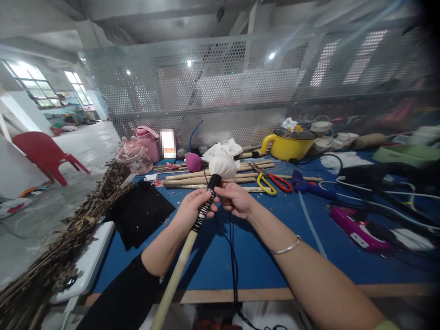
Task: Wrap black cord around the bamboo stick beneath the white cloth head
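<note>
My left hand (194, 208) is closed around a pale wooden stick (184, 259), which slants up and away from me over the table's front edge. Black cord (202, 214) is wound in crossing turns along its upper part, with a solid black band near the top. A white cloth bundle (222, 166) with ruffled edges shows at the stick's far end. Beside the black band, the fingertips of my right hand (235, 199) are pinched on the cord. Loose black cord (234, 266) hangs below the hands and over the front edge.
Several wooden sticks (185, 176) lie behind the hands, near scissors (266, 181) and a blue glue gun (309, 184). A yellow pot (290, 145) stands further back. On the left are a black cloth (139, 213) and dried stalks (82, 220); on the right, a magenta power strip (357, 231).
</note>
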Action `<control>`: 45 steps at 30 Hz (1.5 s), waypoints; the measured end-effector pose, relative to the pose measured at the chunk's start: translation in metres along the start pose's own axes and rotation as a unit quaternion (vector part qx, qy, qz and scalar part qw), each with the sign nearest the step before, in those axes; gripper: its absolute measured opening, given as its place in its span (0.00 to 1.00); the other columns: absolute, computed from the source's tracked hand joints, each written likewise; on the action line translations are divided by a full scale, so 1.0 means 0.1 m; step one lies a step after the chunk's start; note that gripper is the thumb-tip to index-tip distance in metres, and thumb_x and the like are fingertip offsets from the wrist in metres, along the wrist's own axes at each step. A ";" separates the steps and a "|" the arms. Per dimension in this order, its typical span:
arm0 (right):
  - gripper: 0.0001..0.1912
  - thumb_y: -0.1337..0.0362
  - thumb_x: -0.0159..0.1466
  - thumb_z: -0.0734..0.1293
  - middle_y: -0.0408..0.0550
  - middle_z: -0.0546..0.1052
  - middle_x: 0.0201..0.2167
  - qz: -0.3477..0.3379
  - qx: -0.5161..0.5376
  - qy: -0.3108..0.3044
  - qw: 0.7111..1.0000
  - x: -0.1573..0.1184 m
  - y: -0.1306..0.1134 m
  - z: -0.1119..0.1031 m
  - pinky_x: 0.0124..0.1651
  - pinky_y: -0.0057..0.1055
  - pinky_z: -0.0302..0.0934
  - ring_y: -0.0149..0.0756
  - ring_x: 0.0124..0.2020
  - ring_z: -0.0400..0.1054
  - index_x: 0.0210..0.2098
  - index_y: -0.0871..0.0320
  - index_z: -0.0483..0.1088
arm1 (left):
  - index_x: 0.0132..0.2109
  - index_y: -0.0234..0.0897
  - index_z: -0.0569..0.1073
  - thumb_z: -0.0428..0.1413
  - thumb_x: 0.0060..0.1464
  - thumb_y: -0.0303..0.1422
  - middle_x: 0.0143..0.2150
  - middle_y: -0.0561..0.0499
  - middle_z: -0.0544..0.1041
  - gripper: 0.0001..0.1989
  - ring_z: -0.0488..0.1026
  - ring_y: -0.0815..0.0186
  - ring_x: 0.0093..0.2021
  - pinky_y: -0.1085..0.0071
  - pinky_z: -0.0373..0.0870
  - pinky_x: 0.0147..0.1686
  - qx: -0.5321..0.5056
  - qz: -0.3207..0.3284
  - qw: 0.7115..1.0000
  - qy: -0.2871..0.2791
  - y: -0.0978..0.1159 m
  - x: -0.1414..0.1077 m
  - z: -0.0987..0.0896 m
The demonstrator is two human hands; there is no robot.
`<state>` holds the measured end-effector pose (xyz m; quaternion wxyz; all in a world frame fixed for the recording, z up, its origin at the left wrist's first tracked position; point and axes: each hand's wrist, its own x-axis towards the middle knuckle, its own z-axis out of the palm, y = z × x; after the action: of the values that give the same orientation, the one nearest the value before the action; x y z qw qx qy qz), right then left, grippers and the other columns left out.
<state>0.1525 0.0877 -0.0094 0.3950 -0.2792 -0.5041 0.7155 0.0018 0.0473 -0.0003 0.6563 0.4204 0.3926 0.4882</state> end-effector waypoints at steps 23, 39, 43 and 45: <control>0.15 0.55 0.52 0.69 0.41 0.69 0.17 -0.073 -0.054 -0.008 0.996 -0.10 -0.05 0.11 0.14 0.22 0.34 0.19 0.12 0.42 0.24 0.61 0.65 | 0.35 0.36 0.61 0.56 0.48 0.38 0.27 0.58 0.61 0.13 0.49 0.84 0.15 0.87 0.45 0.10 -0.146 0.000 0.985 -0.098 0.04 -0.11 0.02; 0.18 0.58 0.50 0.72 0.32 0.58 0.13 -0.063 -0.032 0.000 0.997 -0.04 0.01 0.07 0.13 0.21 0.32 0.19 0.11 0.40 0.37 0.56 0.65 | 0.43 0.34 0.67 0.47 0.56 0.37 0.23 0.52 0.70 0.12 0.48 0.81 0.10 0.86 0.43 0.07 -0.175 -0.054 0.972 -0.149 0.08 -0.13 -0.02; 0.18 0.55 0.52 0.70 0.32 0.57 0.13 -0.031 -0.012 -0.043 0.999 -0.03 0.05 0.05 0.12 0.21 0.33 0.19 0.11 0.39 0.37 0.59 0.67 | 0.40 0.27 0.70 0.38 0.58 0.44 0.16 0.51 0.67 0.24 0.50 0.78 0.08 0.82 0.46 0.06 -0.154 -0.166 0.958 -0.176 0.04 -0.07 -0.05; 0.17 0.54 0.52 0.70 0.32 0.54 0.11 -0.032 -0.019 -0.024 0.999 -0.02 0.06 0.03 0.12 0.22 0.32 0.19 0.10 0.39 0.32 0.61 0.67 | 0.42 0.28 0.69 0.40 0.57 0.46 0.21 0.47 0.72 0.24 0.61 0.74 0.12 0.79 0.58 0.10 -0.103 -0.164 0.972 -0.132 0.00 -0.03 -0.04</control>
<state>0.1497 0.0839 -0.0137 0.4005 -0.2528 -0.5354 0.6993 -0.0024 0.0454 -0.0013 0.8129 0.3415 0.3140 0.3522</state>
